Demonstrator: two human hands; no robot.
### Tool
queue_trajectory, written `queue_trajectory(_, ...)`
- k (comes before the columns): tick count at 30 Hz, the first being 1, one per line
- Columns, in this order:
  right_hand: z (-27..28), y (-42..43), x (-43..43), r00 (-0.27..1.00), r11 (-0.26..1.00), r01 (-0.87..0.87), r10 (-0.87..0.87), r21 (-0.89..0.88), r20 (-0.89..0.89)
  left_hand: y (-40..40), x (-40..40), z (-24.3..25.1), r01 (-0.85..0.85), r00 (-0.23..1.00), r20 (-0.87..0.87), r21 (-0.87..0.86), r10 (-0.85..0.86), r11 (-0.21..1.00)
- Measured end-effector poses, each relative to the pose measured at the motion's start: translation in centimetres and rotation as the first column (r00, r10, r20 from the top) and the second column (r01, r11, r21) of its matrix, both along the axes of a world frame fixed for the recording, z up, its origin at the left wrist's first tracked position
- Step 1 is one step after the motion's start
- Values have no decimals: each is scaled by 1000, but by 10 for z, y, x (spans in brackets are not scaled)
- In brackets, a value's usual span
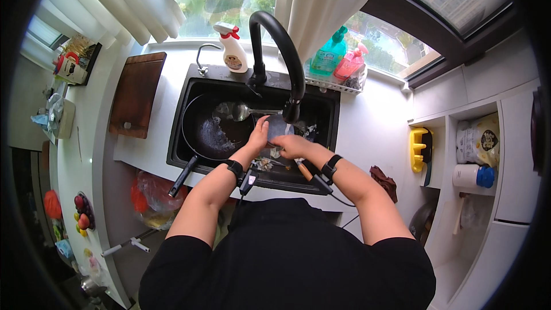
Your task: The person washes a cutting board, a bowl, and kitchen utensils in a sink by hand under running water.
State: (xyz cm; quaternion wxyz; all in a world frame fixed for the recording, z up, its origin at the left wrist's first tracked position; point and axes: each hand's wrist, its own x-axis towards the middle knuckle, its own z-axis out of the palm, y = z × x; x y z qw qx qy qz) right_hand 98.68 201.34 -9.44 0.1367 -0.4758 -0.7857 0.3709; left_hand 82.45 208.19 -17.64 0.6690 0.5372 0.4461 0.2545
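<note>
My left hand (258,132) grips a greyish bowl (280,125) by its left side, under the spout of the black faucet (297,73). At the bowl's near edge is my right hand (293,145), its fingers curled against the rim; its palm side is hidden. A thin pale streak, likely water, runs below the spout. Left of my hands, a black frying pan (206,137) with suds inside rests in the black sink (334,137). A metal ladle (241,112) lies across the pan's far side. Near my right wrist shows a wooden utensil handle (304,171).
Food scraps (262,164) lie in the sink. Behind stand a spray bottle (234,54) and a rack (340,85) with a green bottle (328,58) and a pink pump bottle (351,63). A wooden cutting board (137,94) is left. The pan handle (184,176) overhangs the counter edge.
</note>
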Motion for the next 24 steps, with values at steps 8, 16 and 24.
queue_trajectory(8,11,14,28,922,937,347,-349,-44,-170,-5,7,30,-227,967,-57,-638,249,736)
queue_trajectory(16,18,26,30,677,751,213,-575,-626,-460,-13,14,17,69,898,130,-985,420,157)
queue_trajectory(24,56,25,29,768,775,578,-622,-256,-149,-7,14,24,184,886,221,-975,408,127)
